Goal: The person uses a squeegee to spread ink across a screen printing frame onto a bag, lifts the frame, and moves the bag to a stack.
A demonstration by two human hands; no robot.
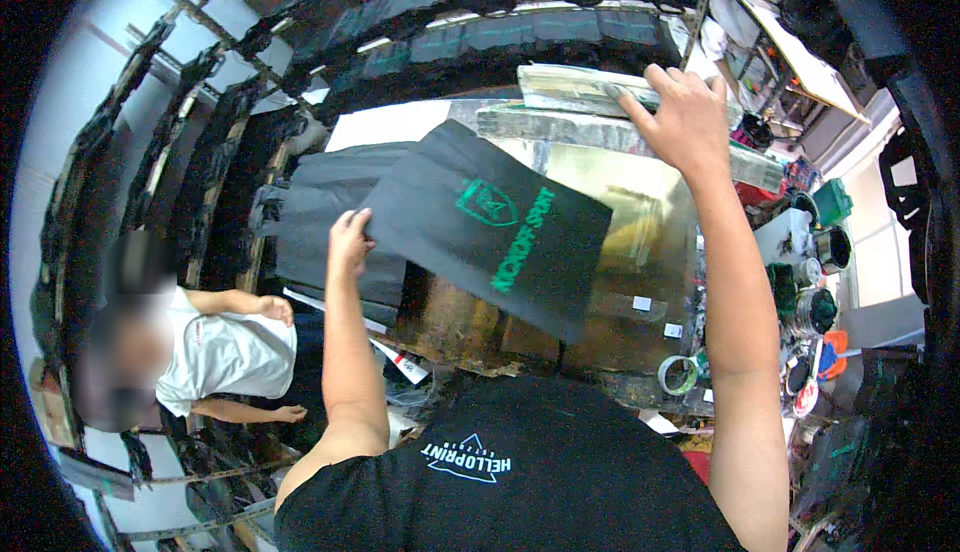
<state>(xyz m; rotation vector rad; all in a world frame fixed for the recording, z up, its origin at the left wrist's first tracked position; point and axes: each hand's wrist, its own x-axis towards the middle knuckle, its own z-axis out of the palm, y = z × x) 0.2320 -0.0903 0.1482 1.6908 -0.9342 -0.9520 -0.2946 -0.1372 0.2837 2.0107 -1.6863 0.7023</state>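
My left hand (350,243) pinches the left edge of a black fabric sheet, perhaps a bag (490,217), printed with a green shield emblem and green lettering. The sheet hangs tilted over the worktable, its lower right corner slightly blurred. Beneath and left of it lie more black fabric pieces (340,187) in a pile. At the far side, my right hand (688,120) grips a long, pale, ink-stained wooden bar (570,90), thumb in front and fingers over its top. Whether the bar belongs to a printing screen or a squeegee is unclear.
The worktable (655,242) has a shiny brownish top. Ink pots (815,309), a tape roll (678,375) and an orange scoop-like item (833,352) crowd the right side. Racks of black fabric (480,37) stand behind and left. Another person (235,342) in a white shirt is at left.
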